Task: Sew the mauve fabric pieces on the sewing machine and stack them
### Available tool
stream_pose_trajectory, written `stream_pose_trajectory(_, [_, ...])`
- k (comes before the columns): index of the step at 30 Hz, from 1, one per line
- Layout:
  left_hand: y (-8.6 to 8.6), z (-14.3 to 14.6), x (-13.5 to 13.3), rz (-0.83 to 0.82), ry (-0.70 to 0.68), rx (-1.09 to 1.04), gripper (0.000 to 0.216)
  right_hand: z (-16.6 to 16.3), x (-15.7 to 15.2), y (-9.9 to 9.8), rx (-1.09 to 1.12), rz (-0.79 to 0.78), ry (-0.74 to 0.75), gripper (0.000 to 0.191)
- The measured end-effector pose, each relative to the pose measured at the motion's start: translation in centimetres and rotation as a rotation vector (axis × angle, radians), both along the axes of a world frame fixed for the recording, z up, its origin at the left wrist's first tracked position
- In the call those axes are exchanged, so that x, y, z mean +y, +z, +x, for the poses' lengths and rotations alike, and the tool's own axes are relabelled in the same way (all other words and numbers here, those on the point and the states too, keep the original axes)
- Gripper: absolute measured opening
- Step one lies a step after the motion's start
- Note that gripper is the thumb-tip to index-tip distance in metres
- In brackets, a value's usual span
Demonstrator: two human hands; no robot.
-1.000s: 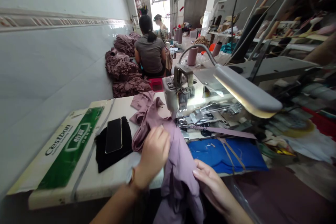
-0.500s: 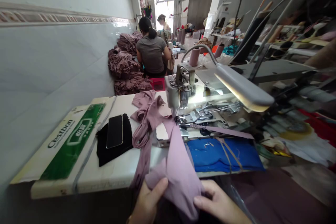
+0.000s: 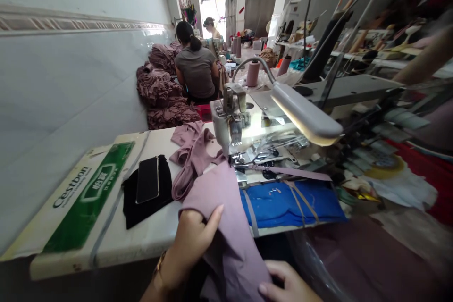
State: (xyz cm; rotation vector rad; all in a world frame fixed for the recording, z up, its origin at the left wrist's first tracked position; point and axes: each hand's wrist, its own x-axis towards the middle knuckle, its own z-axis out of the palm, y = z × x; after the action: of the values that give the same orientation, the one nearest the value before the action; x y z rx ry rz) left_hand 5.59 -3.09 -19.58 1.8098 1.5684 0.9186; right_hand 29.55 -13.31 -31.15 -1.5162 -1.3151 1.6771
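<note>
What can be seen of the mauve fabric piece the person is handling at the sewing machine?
The mauve fabric piece is soft, matte and stretchy-looking. It runs from under the sewing machine head across the table edge and hangs down toward the person. Its far end lies bunched in folds. The left hand grips its left edge, thumb on top; the right hand holds the hanging lower part. It overlaps a blue cloth.

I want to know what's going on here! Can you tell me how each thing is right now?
Left hand: gripping mauve fabric.
Right hand: holding the fabric's lower part.
Lamp: lit.
Phone: screen dark, lying on black cloth.
Sewing machine: fabric under its head.
</note>
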Motion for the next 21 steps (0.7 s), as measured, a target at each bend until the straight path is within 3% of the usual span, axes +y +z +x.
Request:
stream_pose_trajectory(7, [0.6, 0.3, 3.6, 0.033, -0.046, 0.143, 0.045, -0.3, 2.1, 1.3, 0.046, 0.076, 0.022, 0.053])
stream_pose_trajectory(15, [1.6, 0.8, 8.1, 0.166, 0.119, 0.162, 0.056, -1.0, 3.0, 2.2, 0.204, 0.162, -0.017, 0.041])
stream_pose_trajectory(18, [2.2, 1.3, 9.9, 0.167, 0.149, 0.107, 0.051, -1.7, 3.6, 2.7, 0.289, 0.175, -0.111, 0.034])
stream_pose_trajectory(21, [2.8, 1.5, 11.6, 0.176, 0.095, 0.017, 0.031, -2.6, 4.3, 2.8, 0.429, 0.182, -0.212, 0.049])
